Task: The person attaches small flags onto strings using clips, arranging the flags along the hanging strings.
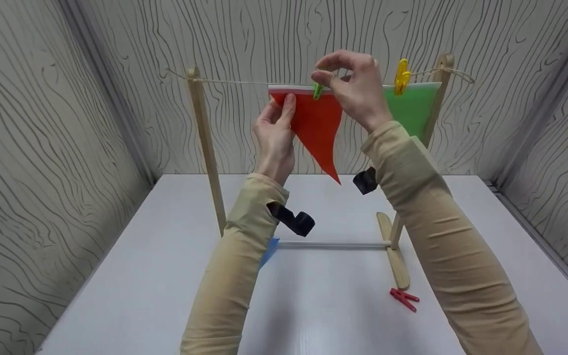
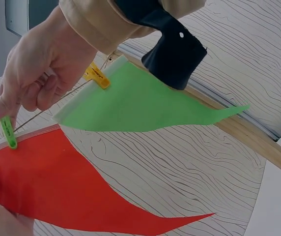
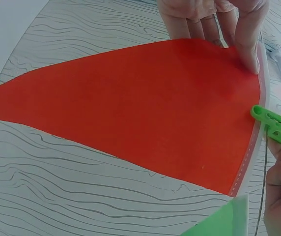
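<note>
A red triangular pennant with a white top band hangs at the string, its tip pointing down. My left hand pinches its upper left part between thumb and fingers. A green clothespin sits over the pennant's top edge near the middle, and my right hand pinches its upper end. In the right wrist view, the jaws of the green clothespin overlap the white band. To the right, a yellow clothespin clips a green pennant to the string.
Two wooden posts hold the string, joined low down by a white rod. A red clothespin lies on the white table by the right wooden foot. Blue material shows partly behind my left forearm.
</note>
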Available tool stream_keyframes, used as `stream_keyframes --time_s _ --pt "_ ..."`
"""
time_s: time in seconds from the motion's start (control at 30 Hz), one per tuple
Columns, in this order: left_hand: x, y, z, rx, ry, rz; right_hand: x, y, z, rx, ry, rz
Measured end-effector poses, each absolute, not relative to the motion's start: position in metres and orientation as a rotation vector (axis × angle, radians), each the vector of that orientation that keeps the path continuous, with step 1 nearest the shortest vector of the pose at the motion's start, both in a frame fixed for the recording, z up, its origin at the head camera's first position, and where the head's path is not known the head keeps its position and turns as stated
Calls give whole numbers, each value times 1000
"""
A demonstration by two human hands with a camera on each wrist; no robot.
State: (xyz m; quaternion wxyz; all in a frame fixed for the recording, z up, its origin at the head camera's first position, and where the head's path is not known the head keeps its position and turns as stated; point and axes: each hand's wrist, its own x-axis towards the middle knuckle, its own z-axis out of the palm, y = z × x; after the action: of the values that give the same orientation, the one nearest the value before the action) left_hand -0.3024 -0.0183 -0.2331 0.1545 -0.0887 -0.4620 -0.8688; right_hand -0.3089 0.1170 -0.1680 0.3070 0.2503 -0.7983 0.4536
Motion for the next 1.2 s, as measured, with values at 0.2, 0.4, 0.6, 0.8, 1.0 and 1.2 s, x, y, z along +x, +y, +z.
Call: stream_keyframes --time_s 0.2,0.4,0.6,0.8,1.0,1.2 --pt "-302 -17 -232 -266 -1299 -2494 -307 118 -166 667 -2148 1191" --pt "-302 -16 -232 -247 -1287 -2505 -307 119 -167 674 -2177 1197" --pt "-302 -16 -233 -230 -1288 -2508 -307 121 -168 660 -2196 1234" --pt "-301 -16 -233 -221 -1285 -2513 -307 122 -169 653 -2199 1244" --pt "-301 -17 -233 -203 -1276 -2525 -307 122 -169 647 -2200 1254" --pt "-301 -19 -234 -197 -1277 -2540 -307 124 -170 640 -2199 1290"
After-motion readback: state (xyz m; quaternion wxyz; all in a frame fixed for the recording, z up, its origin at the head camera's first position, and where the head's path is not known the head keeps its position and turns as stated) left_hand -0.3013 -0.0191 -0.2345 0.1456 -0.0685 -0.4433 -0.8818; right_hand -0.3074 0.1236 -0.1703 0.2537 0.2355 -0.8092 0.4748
